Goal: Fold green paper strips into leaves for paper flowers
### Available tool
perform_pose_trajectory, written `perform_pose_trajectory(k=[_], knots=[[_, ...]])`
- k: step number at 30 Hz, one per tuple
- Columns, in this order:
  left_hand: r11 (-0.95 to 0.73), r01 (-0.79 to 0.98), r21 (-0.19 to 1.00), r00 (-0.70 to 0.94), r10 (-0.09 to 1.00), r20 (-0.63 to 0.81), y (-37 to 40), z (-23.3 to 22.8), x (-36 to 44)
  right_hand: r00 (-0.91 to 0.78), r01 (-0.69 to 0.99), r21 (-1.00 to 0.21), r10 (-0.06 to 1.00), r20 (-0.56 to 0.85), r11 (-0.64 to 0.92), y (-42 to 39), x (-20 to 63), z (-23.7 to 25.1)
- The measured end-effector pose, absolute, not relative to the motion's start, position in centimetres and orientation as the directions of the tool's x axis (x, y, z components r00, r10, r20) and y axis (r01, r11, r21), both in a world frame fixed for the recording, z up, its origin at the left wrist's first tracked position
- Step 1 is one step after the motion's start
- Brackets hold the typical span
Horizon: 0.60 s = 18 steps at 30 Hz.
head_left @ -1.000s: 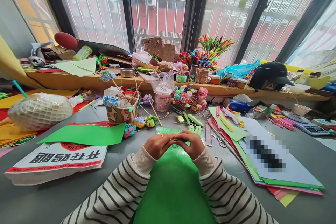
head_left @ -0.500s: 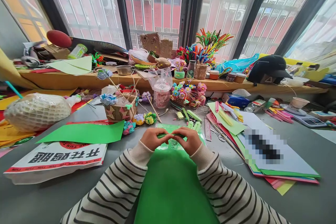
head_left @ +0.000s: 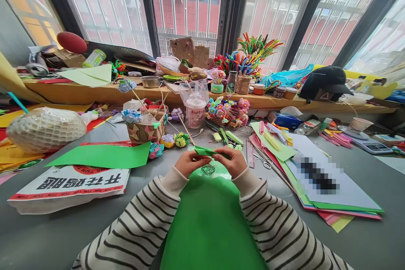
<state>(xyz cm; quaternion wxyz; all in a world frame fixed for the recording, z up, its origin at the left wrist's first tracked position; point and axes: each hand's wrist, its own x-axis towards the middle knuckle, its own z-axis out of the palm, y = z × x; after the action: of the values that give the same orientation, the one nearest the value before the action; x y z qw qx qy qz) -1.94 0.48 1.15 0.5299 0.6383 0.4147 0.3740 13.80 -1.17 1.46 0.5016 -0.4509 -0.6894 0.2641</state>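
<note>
Between my two hands is a small folded piece of green paper point(head_left: 205, 151), held above the table. My left hand point(head_left: 190, 163) pinches its left end, and my right hand point(head_left: 232, 161) grips its right end with thumb and fingers. Under and in front of the hands lies a large glossy green sheet point(head_left: 211, 223). A dark tangle of thin wire or thread point(head_left: 209, 169) rests just below the folded paper. Green paper strips point(head_left: 234, 137) lie beyond my right hand, and scissors point(head_left: 262, 160) sit to its right.
A basket point(head_left: 147, 128) with paper flowers and a lidded drink cup point(head_left: 195, 112) stand behind the hands. Left are a green sheet on a printed bag point(head_left: 76, 187) and a foam-netted bundle point(head_left: 46, 130); right is a paper stack point(head_left: 335, 177). A cluttered windowsill point(head_left: 126, 93) runs behind.
The folded green paper has been tilted up and opened a little, so more of its face shows. Both hands have shifted slightly, leaving the dark tangle below more exposed.
</note>
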Motion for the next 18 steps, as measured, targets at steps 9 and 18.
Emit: perform_pose_trajectory(k=[9, 18], knots=[[-0.104, -0.026, 0.994, 0.488, 0.867, 0.103, 0.53, 0.81, -1.28, 0.008, 0.259, -0.893, 0.924, 0.382, 0.367, -0.37, 14.01, 0.79], [-0.115, 0.127, 0.985, 0.518, 0.855, 0.033, 0.34, 0.97, -1.08, 0.123, 0.353, -0.836, 0.865, 0.486, 0.420, -0.56, 13.71, 1.03]])
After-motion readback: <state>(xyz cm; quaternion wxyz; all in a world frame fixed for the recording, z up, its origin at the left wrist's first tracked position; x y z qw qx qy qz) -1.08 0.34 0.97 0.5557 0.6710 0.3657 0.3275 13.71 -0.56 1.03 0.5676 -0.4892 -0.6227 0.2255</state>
